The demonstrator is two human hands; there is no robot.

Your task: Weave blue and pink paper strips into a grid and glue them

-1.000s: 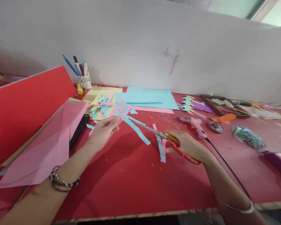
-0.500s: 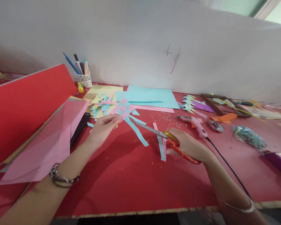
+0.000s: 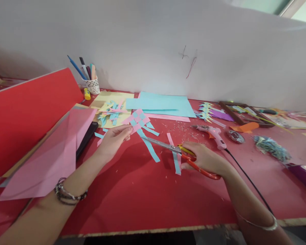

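Between my left thumb and fingers is a small woven piece of pink and blue paper strips (image 3: 139, 119), held above the table. My left hand (image 3: 116, 137) pinches its lower left corner. A long blue strip (image 3: 151, 149) trails from it toward me. My right hand (image 3: 202, 158) grips scissors (image 3: 186, 154) with red and yellow handles. Their blades point left and look nearly closed, with the tips at the blue strip just under the weave. Pink and blue strips (image 3: 177, 161) lie beneath the scissors, close to my right fingers.
Blue paper sheets (image 3: 165, 102) lie at the back, beside a pile of cut strips (image 3: 112, 112). A pink glue gun (image 3: 211, 132) with a black cord rests on the right, near a yarn bundle (image 3: 270, 148). Pink paper (image 3: 48, 160) and a pen cup (image 3: 93, 85) are on the left.
The woven piece has turned and shifted slightly right in my left hand, so its strips spread differently. The scissors have moved a little, their tips now lower along the blue strip.
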